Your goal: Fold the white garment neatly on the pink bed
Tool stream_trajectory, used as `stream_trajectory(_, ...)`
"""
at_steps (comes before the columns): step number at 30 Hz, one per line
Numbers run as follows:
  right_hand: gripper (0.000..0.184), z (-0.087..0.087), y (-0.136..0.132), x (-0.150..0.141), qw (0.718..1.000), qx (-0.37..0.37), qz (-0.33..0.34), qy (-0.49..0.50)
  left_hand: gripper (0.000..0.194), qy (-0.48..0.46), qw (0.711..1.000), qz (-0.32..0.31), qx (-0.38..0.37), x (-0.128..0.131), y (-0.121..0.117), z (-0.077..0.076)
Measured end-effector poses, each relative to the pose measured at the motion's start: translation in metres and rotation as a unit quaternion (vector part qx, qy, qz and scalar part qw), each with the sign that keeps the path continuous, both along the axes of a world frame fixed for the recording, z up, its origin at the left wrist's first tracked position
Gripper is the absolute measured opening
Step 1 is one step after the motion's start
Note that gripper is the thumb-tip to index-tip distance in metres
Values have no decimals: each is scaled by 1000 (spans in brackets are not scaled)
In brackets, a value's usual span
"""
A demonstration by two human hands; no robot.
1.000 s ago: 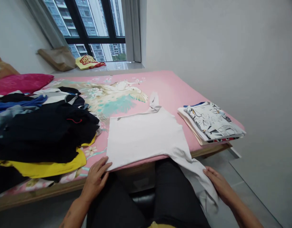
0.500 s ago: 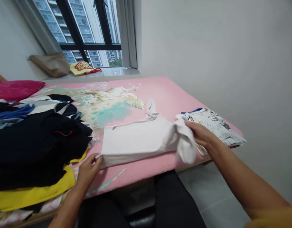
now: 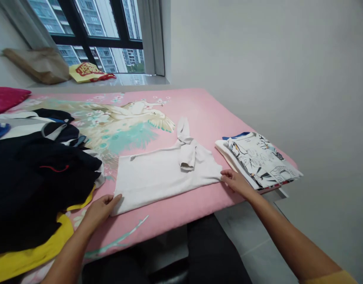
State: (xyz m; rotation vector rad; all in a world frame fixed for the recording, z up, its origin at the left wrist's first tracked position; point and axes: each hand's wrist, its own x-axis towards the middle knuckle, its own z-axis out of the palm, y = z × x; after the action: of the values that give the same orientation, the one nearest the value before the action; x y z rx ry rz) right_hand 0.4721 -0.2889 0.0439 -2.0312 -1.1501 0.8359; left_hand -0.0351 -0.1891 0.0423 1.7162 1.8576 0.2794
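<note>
Palms-down, left hand [image 3: 101, 209] pinches white shirt [image 3: 154, 173] corner; right hand [image 3: 236, 183], angled inward, seemingly pinches edge.

The clothes pile [image 3: 45, 181] is cut off by the left edge, as is the pink cushion [image 3: 8, 99]. The tips of the right hand's fingers [image 3: 228, 174] are too small to be told clearly.

The white shirt [image 3: 157, 173] lies on the bed [image 3: 199, 110], stretched out near its front edge. It is plain and long-sleeved, and partly folded, its body mostly flat and lightly wrinkled. One sleeve [image 3: 183, 128] points toward the far side of the bed; the other [image 3: 187, 156] is doubled over the body, its open cuff facing the bed's front edge. A small dark mark shows at one far corner.
</note>
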Motion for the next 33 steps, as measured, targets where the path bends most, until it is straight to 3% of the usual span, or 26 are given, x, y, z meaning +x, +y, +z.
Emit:
stream_trajectory(3,28,2,5,3,998,-15,52,-22,52,-20,1000,-6,-10,0,0,3)
stream_trajectory(7,28,5,9,2,993,20,94,75,47,-101,994,43,2,-3,-7,4)
stream_trajectory(9,32,1,7,3,990,6,80,113,45,-93,994,58,9,-4,-11,4)
stream_trajectory(13,32,-13,2,3,992,-20,25,122,44,-34,999,13,34,-2,-18,4)
stream_trajectory(15,33,-16,1,2,990,-18,22,135,44,-39,998,23,44,0,-20,5)
stream_trajectory(18,32,-16,-2,-1,989,-4,8,145,45,-51,993,54,89,5,-26,6)
stream_trajectory(21,30,-16,-4,-4,990,3,-12,143,43,-28,989,44,137,10,-33,8)
stream_trajectory(25,34,-17,-2,-2,988,-12,0,157,45,-14,994,20,109,12,-34,10)
stream_trajectory(28,37,-14,3,1,986,23,2,167,44,-4,993,20,115,8,-30,13)
stream_trajectory(30,39,-12,4,-1,988,50,-7,146,43,2,990,29,135,7,-29,14)
stream_trajectory(33,36,-12,3,-7,995,36,-17,91,42,49,989,28,136,10,-33,10)
